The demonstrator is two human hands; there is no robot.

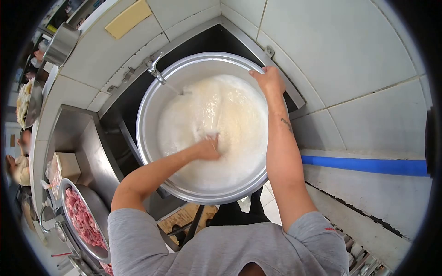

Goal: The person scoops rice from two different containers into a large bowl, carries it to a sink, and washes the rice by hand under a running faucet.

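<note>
Over the dark recessed sink [133, 99], a large round aluminium basin [154, 94] sits filling most of the opening, holding cloudy white water [230, 119] with what looks like rice under it, grains not resolvable. Left hand [208, 148] is plunged into the water near basin centre, fingers under the surface; whether they're curled on anything or spread, can't tell, foam hides them. Forearm comes in from lower left, over the near rim. Right hand [268, 79] is on the far rim, fingers closed over the edge, thumb side on the inside wall; firm hold on the basin, nothing else in it. Small metal tap [155, 69] pokes from the tiled ledge at upper left of the basin, thin stream running into the water just below it. Person wears a grey short-sleeved t-shirt [221, 250]. Lower left: a second shallow metal bowl of raw pink minced meat [83, 218], well apart from the basin, on a steel counter [87, 142]. Beside it a beige box [68, 164]. Upper left, a shiny steel pot [60, 43] on the tiled ledge. Right side: white tiled wall [350, 50] with a blue stripe [368, 165]. Another person is partly visible at far left edge, blurred.
</note>
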